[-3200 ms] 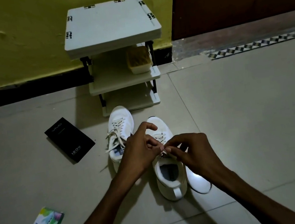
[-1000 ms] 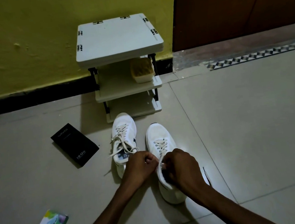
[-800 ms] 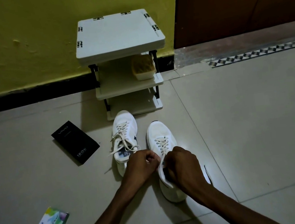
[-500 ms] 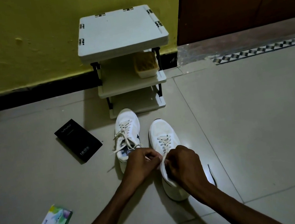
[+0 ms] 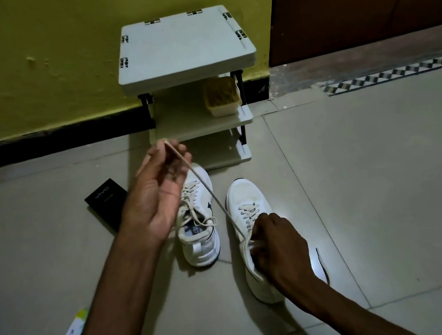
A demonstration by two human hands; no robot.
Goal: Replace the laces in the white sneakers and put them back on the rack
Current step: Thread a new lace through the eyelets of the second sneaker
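Two white sneakers stand side by side on the tiled floor before a small white rack (image 5: 184,46). The left sneaker (image 5: 197,226) has loosely threaded laces. My left hand (image 5: 158,191) is raised above it and pinches the end of a cream lace (image 5: 212,196), drawn taut from the right sneaker (image 5: 246,200). My right hand (image 5: 277,249) grips the right sneaker at its opening, fingers curled over the tongue and upper eyelets. The rear of that shoe is hidden under this hand.
A brush-like block (image 5: 221,96) sits on the rack's middle shelf. A black box (image 5: 107,202) lies left of the sneakers, a green-white packet (image 5: 73,334) near my left forearm. A dark lace (image 5: 322,263) lies on the floor at right. Yellow wall and brown door behind.
My left hand has risen up and away to the left, pulling a length of lace out taut from the right sneaker. My right hand stays on that shoe.
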